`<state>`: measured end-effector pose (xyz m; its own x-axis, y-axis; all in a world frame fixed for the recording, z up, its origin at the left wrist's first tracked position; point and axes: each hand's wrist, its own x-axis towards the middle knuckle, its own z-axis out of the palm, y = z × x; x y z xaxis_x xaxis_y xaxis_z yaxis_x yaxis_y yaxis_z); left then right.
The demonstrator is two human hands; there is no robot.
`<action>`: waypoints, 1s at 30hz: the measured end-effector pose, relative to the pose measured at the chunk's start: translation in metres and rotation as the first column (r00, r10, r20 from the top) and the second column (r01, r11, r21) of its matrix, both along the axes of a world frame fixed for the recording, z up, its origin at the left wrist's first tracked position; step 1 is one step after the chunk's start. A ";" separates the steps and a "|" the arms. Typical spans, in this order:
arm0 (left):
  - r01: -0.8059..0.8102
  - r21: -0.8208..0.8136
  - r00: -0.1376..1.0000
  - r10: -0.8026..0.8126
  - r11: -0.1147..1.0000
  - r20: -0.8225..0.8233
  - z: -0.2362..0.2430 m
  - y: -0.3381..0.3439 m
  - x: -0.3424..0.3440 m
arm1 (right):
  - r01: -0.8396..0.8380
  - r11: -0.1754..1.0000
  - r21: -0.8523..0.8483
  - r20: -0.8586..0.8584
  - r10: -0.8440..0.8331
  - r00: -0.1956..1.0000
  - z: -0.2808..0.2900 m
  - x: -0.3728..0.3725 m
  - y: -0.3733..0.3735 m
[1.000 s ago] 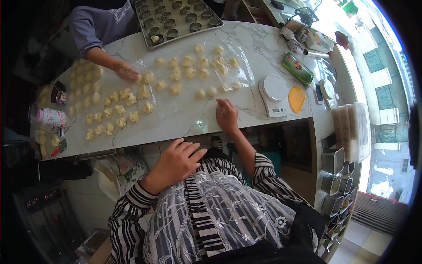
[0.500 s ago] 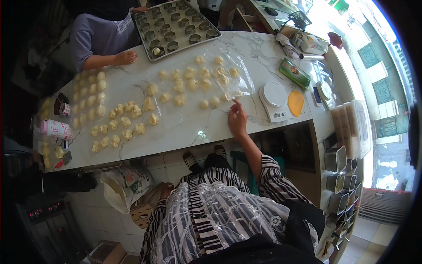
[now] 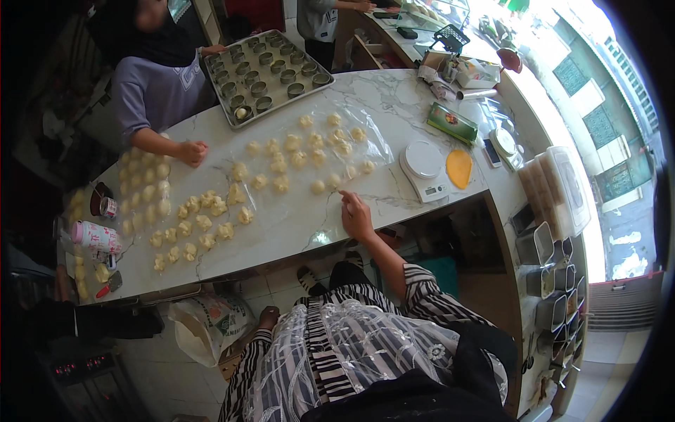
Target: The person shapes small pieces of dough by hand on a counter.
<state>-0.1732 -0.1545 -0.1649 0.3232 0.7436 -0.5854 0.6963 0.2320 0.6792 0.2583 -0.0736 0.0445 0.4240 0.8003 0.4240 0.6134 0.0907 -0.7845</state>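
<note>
My right hand (image 3: pixel 356 214) is over the marble table, just on the near side of a short row of smooth dough balls (image 3: pixel 334 181). Its index finger reaches toward that row while the other fingers curl loosely; I see nothing held in it. Clear plastic sheet (image 3: pixel 380 144) lies under several rough dough pieces (image 3: pixel 298 159) beyond the hand. To the left, more lumpy dough pieces (image 3: pixel 203 223) sit in rows. My left hand (image 3: pixel 269 316) hangs low beside my apron, near a white sack (image 3: pixel 204 327); its fingers are too small and dark to make out.
Right of my hand stand a white kitchen scale (image 3: pixel 424 165) and a yellow dough scraper (image 3: pixel 459 169). A metal tray (image 3: pixel 316 82) with ring moulds lies at the far side. A co-worker's closed hand (image 3: pixel 192 152) is near rows of round dough balls (image 3: pixel 144 184) on the left.
The whole view has shifted. My right hand has drawn back toward me and left along the row of dough balls. The co-worker's hand has come farther over the table.
</note>
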 end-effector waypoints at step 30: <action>0.052 0.092 0.998 -0.054 0.994 0.022 -0.018 0.001 0.039 | 0.211 0.977 0.028 0.061 -0.212 0.975 -0.002 0.012 0.017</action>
